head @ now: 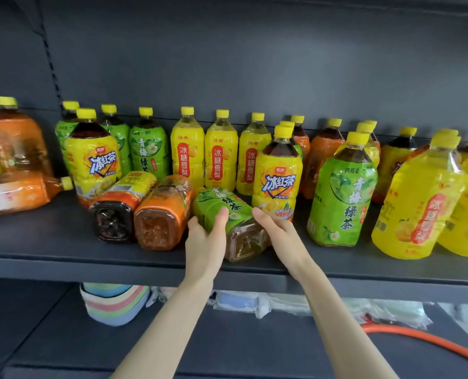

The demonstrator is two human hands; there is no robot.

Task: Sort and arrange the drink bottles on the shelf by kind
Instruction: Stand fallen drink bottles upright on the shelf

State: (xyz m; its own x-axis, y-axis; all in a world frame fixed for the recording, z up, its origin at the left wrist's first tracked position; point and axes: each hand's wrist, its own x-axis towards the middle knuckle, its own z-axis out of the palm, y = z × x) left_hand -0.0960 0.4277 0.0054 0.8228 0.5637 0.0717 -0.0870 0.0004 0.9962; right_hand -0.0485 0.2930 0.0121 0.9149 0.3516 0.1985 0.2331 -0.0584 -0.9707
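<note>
While the green tea bottle (216,201) is lying on its side near the shelf's (50,242) front edge, base toward 5 o'clock, the left hand (205,239) is gripping it from 9 o'clock, thumb over the label. The right hand (278,232) is resting at its 3 o'clock side, and I cannot tell its grip.

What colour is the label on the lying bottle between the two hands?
Bright green, shown clearly in the head view on the lying bottle.

lying bottles (159,212) at shelf (63,242) front, upright bottles (187,149) behind
</note>
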